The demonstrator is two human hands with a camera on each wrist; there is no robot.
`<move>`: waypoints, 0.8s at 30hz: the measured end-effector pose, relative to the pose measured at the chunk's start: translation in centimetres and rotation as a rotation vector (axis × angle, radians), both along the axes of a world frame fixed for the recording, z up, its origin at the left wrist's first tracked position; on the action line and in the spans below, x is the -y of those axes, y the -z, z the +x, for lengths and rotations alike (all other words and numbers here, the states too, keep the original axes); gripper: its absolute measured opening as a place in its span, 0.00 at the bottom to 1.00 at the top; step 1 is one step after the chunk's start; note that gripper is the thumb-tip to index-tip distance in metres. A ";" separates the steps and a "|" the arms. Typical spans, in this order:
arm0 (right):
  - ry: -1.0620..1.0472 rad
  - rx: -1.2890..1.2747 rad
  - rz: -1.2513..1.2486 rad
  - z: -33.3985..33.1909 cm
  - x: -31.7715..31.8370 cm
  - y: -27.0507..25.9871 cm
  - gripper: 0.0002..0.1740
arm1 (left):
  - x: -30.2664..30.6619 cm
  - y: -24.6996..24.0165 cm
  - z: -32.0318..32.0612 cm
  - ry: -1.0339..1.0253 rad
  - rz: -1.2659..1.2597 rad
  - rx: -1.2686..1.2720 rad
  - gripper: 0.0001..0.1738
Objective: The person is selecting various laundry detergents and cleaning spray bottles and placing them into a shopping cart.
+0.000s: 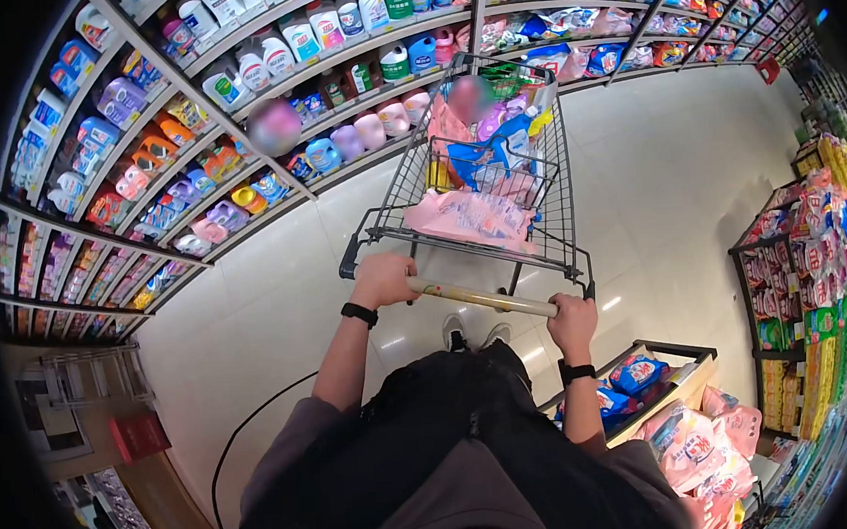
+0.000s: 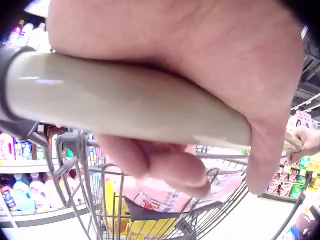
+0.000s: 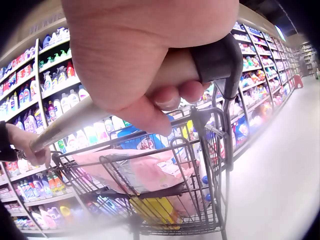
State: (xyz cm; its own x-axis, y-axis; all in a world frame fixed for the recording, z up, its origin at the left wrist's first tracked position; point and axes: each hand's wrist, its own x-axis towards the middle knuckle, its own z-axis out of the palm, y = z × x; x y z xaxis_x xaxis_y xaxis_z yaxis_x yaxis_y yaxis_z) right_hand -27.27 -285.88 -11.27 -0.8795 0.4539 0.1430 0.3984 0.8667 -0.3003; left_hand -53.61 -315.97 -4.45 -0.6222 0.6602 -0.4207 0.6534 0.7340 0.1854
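On one cart handle (image 1: 484, 297), two hands (image 1: 383, 280), both gripping.

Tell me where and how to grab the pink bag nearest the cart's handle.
Reach over the handle and take the pink bag from above by both ends: it lies flat, its long side facing you, and looks soft enough to sag.

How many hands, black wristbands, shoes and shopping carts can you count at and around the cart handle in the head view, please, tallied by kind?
Hands: 2 (left hand, right hand)
Black wristbands: 2 (left band, right band)
Shoes: 2 (left shoe, right shoe)
Shopping carts: 1 (wire cart)
Total: 7
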 end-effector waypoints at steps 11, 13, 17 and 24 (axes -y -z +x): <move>-0.148 0.357 -0.248 -1.7 5.1 -3.2 0.15 | 3.7 0.7 -4.4 0.013 0.097 -0.226 0.23; -0.189 0.432 -0.294 -1.6 5.7 -3.3 0.19 | 3.7 0.6 -4.5 0.030 0.100 -0.271 0.22; -0.184 0.440 -0.374 -1.4 6.5 -2.6 0.19 | 3.7 0.7 -5.5 0.091 0.130 -0.366 0.21; -0.236 0.719 -0.801 -3.6 4.0 -2.8 0.17 | 2.5 0.9 -6.6 0.136 0.150 -0.373 0.20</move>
State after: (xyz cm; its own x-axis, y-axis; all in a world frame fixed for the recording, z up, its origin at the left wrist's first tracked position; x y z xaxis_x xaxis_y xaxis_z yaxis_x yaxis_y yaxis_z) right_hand -30.84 -289.89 -8.44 -0.7161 -0.0038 -0.6980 0.5558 0.6019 -0.5735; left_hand -60.20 -318.45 -5.36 -0.6164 0.7837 -0.0762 0.7851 0.6191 0.0160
